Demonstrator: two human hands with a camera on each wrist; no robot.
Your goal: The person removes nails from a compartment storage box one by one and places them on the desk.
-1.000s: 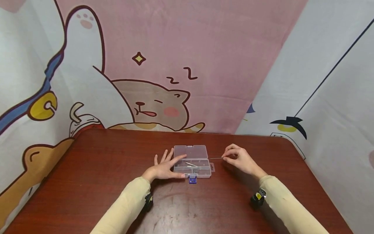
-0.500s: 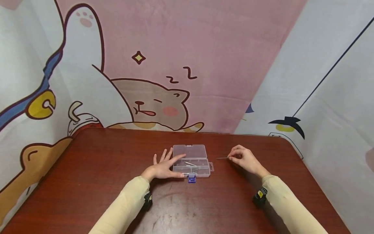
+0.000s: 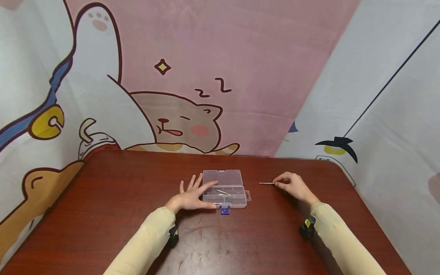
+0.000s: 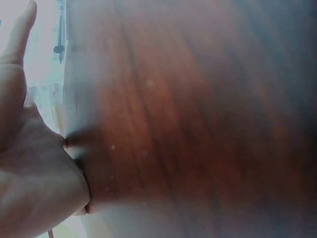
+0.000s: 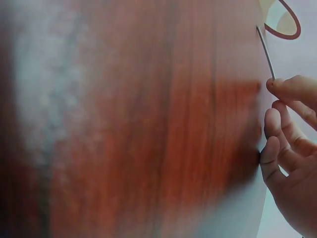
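A clear plastic box [image 3: 239, 202] with its lid [image 3: 228, 176] laid back stands on the table, several thin metal pieces [image 3: 223, 192] in its compartments. My left hand [image 3: 191, 198] rests spread at the box's left side, index finger across it and thumb at its front edge. To the right of the box, my right hand [image 3: 295, 187] pinches one end of a thin metal rod [image 3: 266, 183] between thumb and fingertips. In the right wrist view the rod [image 5: 265, 52] sticks out from the pinching fingers [image 5: 294, 89]. What type of rod it is, I cannot tell.
A blue latch [image 3: 225, 211] hangs at the box's front and a clear tab [image 3: 248, 196] juts from its right side. The brown table [image 3: 137, 175] ends at a wall cloth [image 3: 268, 76] printed with cartoon animals.
My right hand has moved to the right, away from the box, with the metal rod in its fingers. The left hand has stayed at the box.
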